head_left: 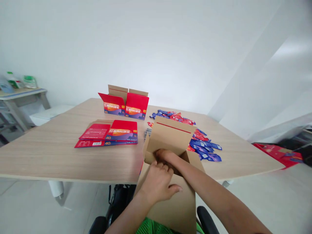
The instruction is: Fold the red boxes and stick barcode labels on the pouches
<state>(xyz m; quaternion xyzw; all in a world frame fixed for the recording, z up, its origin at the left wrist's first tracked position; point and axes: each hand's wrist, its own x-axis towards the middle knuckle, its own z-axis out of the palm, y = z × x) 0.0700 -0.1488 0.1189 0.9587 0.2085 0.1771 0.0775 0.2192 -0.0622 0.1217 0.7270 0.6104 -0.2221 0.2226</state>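
An open cardboard box [174, 201], plain brown on its inner faces, stands in front of me against the table's edge. Its back flap [170, 130] with a red strip is raised. My left hand [159, 180] lies on the near flap, fingers curled over its edge and thumb out to the side. Down in the box is my right hand [163, 155]; its fingers are hidden by the walls and the other hand, so whatever they touch cannot be seen. Just behind the box lie piles of blue sachets [203, 146] and red sachets [181, 118].
Two opened red and purple boxes [124, 105] stand at the back of the table [58, 143]. Flattened red cartons [108, 133] are stacked at left. A side table [23, 94] holds bottles. More red packaging [279, 152] is at right, beyond the table edge.
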